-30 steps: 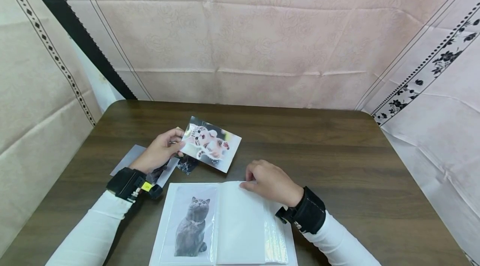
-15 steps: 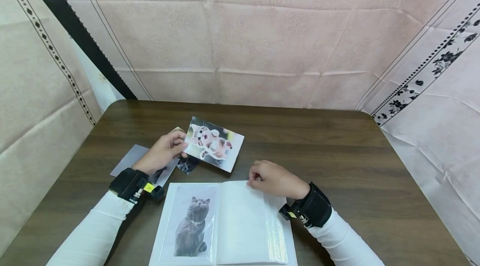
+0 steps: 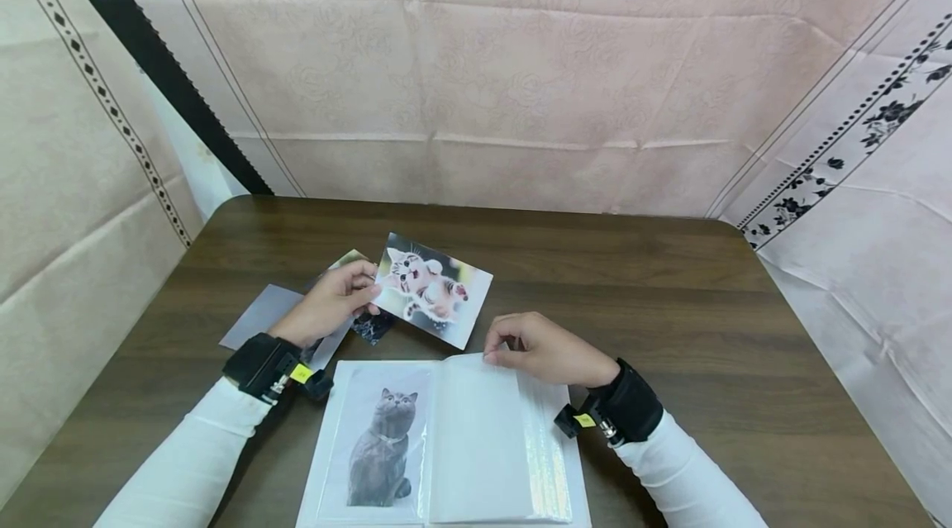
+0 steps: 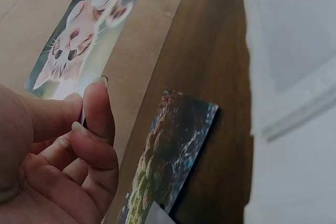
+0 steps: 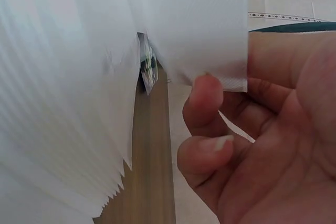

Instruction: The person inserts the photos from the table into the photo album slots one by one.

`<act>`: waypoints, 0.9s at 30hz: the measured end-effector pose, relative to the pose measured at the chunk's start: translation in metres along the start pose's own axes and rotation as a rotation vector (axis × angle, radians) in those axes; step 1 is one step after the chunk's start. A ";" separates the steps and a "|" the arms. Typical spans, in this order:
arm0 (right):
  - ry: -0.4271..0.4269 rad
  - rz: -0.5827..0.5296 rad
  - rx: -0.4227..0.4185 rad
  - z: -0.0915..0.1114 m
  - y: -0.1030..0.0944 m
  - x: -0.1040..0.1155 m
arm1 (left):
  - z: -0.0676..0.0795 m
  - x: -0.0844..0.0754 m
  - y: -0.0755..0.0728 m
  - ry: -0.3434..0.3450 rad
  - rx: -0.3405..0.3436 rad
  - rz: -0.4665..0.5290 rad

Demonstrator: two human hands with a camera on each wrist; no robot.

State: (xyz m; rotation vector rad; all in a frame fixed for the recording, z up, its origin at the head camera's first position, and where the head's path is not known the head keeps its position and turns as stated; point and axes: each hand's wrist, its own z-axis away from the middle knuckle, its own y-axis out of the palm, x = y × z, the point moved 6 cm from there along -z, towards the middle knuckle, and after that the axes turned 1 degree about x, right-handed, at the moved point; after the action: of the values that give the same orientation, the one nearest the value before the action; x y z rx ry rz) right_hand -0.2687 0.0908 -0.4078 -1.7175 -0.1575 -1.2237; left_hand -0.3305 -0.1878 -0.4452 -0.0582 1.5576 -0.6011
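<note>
A kitten photo (image 3: 431, 290) is pinched at its left edge between the thumb and fingers of my left hand (image 3: 335, 302), raised above the table beyond the album. The open photo album (image 3: 323, 470) lies at the near edge, a grey cat picture (image 3: 383, 449) in its left page. With my right hand (image 3: 546, 349) I pinch the top edge of a white sleeve page (image 3: 479, 445) on the album's right side. In the right wrist view, the page (image 5: 205, 19) stands lifted between thumb and fingers, apart from the fanned pages (image 5: 68, 103).
Under and beside my left hand lie loose photos: a grey-backed one (image 3: 260, 315) and a dark one (image 3: 372, 326). The wooden table (image 3: 692, 321) extends right to a patterned cloth (image 3: 885, 280). Another cloth (image 3: 476, 82) hangs behind.
My left hand has moved slightly right with the kitten photo. The right hand has shifted a little along the page's top edge and now pinches it slightly higher.
</note>
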 end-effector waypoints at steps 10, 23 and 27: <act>0.070 -0.009 -0.034 0.002 -0.003 -0.001 | 0.000 -0.002 0.006 0.000 0.013 0.001; 0.088 0.035 -0.072 0.004 -0.007 0.007 | 0.000 0.000 0.009 0.001 0.048 -0.041; 0.089 0.043 -0.082 0.004 -0.008 0.008 | -0.001 0.001 0.010 0.000 0.057 -0.047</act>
State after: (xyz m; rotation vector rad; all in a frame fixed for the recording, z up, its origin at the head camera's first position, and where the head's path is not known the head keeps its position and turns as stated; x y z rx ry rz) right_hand -0.2671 0.0947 -0.3961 -1.7243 -0.0180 -1.2874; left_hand -0.3287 -0.1795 -0.4503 -0.0525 1.5415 -0.6821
